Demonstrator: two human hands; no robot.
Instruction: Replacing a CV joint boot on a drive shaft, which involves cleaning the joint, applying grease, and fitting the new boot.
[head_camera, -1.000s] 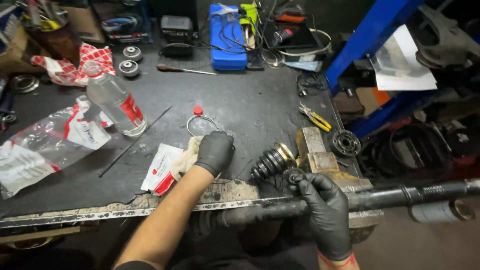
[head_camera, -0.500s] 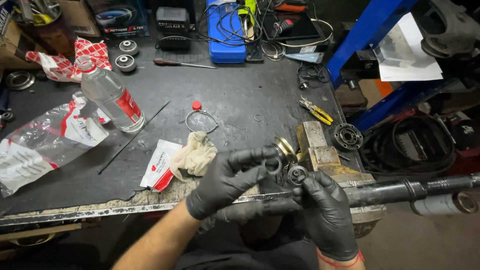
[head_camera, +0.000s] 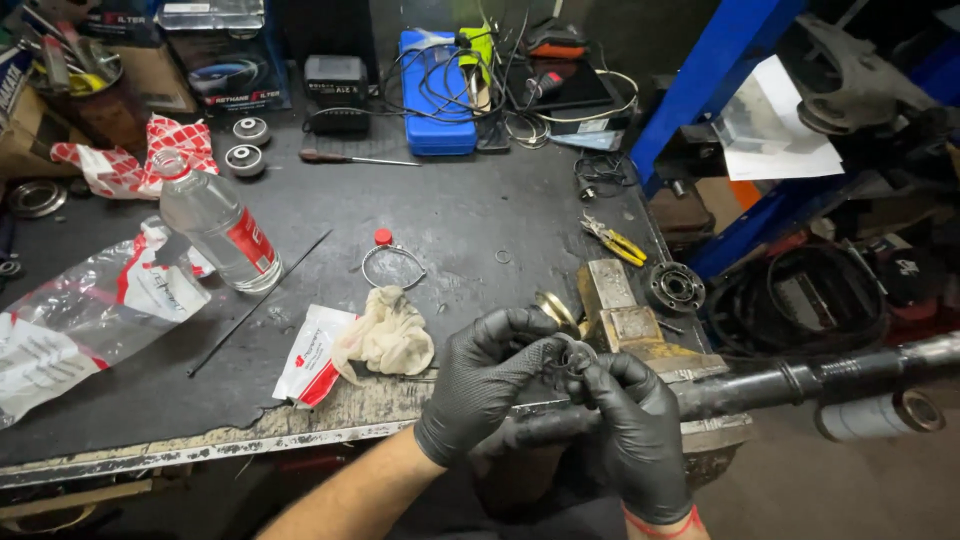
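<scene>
Working at the bench's near edge, low and right of centre in the frame, both black-gloved hands meet over the end of a dark drive shaft (head_camera: 800, 380) that runs in from the right edge and lies clamped in a worn yellowish bench vise (head_camera: 625, 320). The left hand (head_camera: 485, 385) curls its fingers around a small dark ring-like part (head_camera: 570, 358) at the shaft's tip, while the right hand (head_camera: 640, 440) pinches the same part from the other side; both are closed on it, though what exactly the part is stays too small to tell. The step in hand looks like fitting or seating that small piece on the shaft end, and the next move probably calls for steady fingertip pressure with the piece held square to the shaft. Just left of the hands lies a crumpled cream rag (head_camera: 385, 335) over a red-and-white packet (head_camera: 312, 352). Farther up the black worktop (head_camera: 450, 215) sit a wire clamp ring (head_camera: 392, 265), yellow-handled pliers (head_camera: 612, 240) and a clear plastic bottle (head_camera: 218, 225) on its side. At the top centre stands a blue tool case (head_camera: 435, 95).
</scene>
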